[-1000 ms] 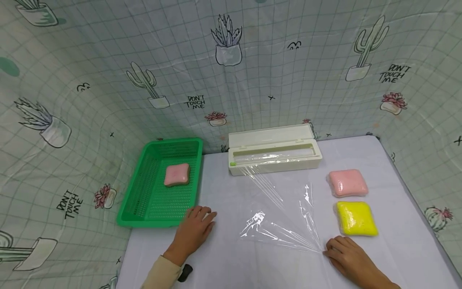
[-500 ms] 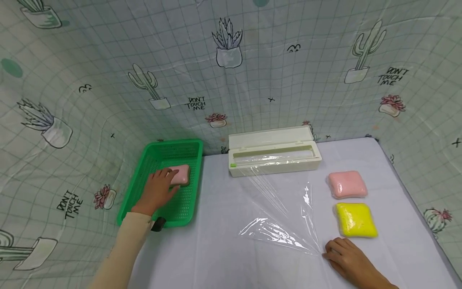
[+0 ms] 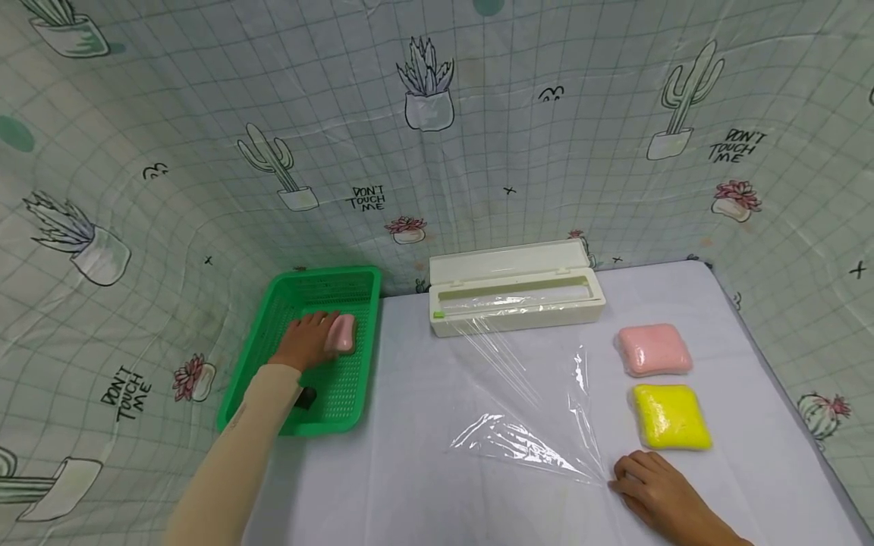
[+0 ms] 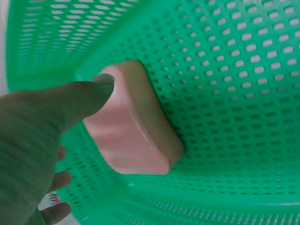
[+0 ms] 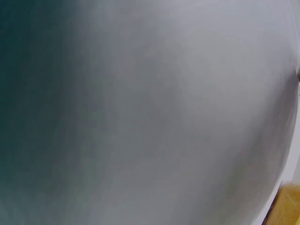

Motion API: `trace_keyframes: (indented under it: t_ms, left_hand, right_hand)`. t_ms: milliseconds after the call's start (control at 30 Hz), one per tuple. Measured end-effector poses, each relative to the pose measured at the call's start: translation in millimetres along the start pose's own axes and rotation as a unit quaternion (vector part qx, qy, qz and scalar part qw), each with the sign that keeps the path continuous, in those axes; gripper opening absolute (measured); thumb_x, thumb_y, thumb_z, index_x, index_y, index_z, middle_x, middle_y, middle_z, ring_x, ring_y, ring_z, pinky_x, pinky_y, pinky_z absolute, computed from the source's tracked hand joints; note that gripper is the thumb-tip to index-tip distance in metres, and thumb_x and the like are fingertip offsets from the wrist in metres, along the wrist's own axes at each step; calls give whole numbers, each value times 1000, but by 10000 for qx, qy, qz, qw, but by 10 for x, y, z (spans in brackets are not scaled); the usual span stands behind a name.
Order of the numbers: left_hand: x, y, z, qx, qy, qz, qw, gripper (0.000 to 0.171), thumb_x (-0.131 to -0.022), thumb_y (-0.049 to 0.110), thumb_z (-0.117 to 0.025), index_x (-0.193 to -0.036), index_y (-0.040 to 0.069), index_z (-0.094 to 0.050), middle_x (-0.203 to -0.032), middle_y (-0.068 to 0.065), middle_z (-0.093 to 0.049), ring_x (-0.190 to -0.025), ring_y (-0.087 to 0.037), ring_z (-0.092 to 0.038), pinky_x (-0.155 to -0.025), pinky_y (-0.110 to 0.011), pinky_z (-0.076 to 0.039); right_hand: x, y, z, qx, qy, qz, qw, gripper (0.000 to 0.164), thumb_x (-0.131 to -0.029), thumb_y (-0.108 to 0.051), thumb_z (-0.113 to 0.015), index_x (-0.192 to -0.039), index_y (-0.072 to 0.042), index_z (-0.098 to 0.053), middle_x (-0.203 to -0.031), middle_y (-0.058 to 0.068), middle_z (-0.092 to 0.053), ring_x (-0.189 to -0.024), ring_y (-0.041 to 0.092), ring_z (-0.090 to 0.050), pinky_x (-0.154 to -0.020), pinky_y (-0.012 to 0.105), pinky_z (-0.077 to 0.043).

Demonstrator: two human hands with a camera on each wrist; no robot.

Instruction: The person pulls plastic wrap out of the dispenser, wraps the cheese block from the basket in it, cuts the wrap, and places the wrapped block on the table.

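Observation:
A pink bar of soap lies in the green basket, its left part covered by my left hand in the head view. In the left wrist view, the thumb lies over the upper end of the soap, while the other fingertips spread below, away from it. My right hand pinches the near right corner of a clear sheet of cling film on the table. This film runs back to a white cling film dispenser with its lid raised.
Right of the film sit a wrapped pink bar and a wrapped yellow bar, the yellow one just beyond my right hand. A patterned cloth hangs behind and at both sides. The right wrist view is mostly blurred.
My left hand has moved from beside the basket's near right corner into the basket and over the soap. My right hand keeps the film corner in place.

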State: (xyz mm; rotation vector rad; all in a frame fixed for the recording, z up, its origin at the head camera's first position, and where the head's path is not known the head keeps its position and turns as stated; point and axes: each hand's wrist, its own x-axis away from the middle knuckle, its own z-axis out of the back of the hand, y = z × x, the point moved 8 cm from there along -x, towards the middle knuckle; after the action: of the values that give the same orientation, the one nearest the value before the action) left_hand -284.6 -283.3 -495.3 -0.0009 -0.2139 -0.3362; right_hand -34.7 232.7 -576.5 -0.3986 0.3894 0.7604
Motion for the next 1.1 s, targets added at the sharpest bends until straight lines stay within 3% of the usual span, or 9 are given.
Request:
trace_keyframes:
  t_ms: [233,400,433,567,633,800,933,1000,1100]
  left_hand:
    - [-144,-101,-154,-137,-196,61,9997,75,-94,19,-80,-155,-5,-43,-148,-31,-52,-136,-50,-49,-108,-65,-43]
    - [-224,-181,-272,-107,-446,173,9988,79,-91,18,-83,-154,-5,-42,-151,-32,-49,-138,-52,-47,-108,-67,-42]
    - [-236,-191,-289,-115,-492,192,9985,77,-91,17,-83,-154,-5,-42,-152,-33,-48,-139,-52,-46,-109,-67,-41]
    - [-267,-212,-337,-110,-653,284,9974,72,-93,10,-79,-153,-7,-42,-156,-35,-43,-143,-54,-41,-113,-69,-37]
    - [-278,-207,-357,-87,-694,308,9971,67,-95,5,-76,-153,-7,-43,-156,-35,-43,-143,-55,-41,-113,-69,-37]
    - [-316,-189,-391,-96,-652,332,9973,58,-99,0,-69,-150,-9,-45,-154,-35,-46,-140,-54,-44,-112,-68,-39]
    - [-352,-174,-380,-296,-500,338,9977,59,-99,13,-72,-148,-9,-47,-145,-33,-55,-133,-52,-49,-110,-64,-41]
    - [-361,-156,-353,-489,-348,294,9978,61,-98,21,-75,-145,-9,-50,-139,-31,-59,-127,-51,-53,-107,-63,-43]
    - [-352,-109,-288,-681,-55,171,9975,64,-95,29,-79,-142,-7,-53,-131,-30,-63,-120,-50,-57,-101,-62,-46]
  right_hand:
    - [15,25,9,-71,-221,-49,9997,58,-112,-51,-41,-84,-21,-81,-96,-11,-63,-87,11,-55,-83,24,-45]
    - [9,20,14,-104,-175,21,9998,62,-114,-49,-35,-85,-21,-82,-96,-11,-63,-88,11,-55,-83,25,-45]
    - [10,21,15,-136,-183,20,9997,52,-112,-47,-45,-85,-21,-82,-97,-11,-63,-88,11,-55,-83,24,-46]
    - [12,25,14,-133,-264,12,9996,6,-85,-27,-83,-86,-21,-82,-97,-11,-63,-89,11,-55,-83,24,-46]
    - [14,25,15,-131,-304,-3,9995,13,-75,-21,-88,-86,-21,-82,-97,-11,-63,-89,11,-55,-83,23,-45]
    - [16,17,15,-163,-275,15,9995,10,-89,-30,-80,-86,-21,-82,-98,-11,-63,-89,10,-55,-83,23,-45]
    - [7,1,7,-125,-152,36,9998,53,-113,-44,-44,-84,-21,-82,-96,-10,-63,-87,11,-55,-81,24,-45]
    - [1,-5,9,-86,-49,34,9999,70,-115,-46,-25,-82,-20,-81,-95,-10,-62,-86,11,-54,-80,24,-45]
    - [-3,-5,14,-33,37,11,10000,72,-115,-45,-22,-80,-20,-80,-94,-10,-62,-86,11,-55,-80,25,-46]
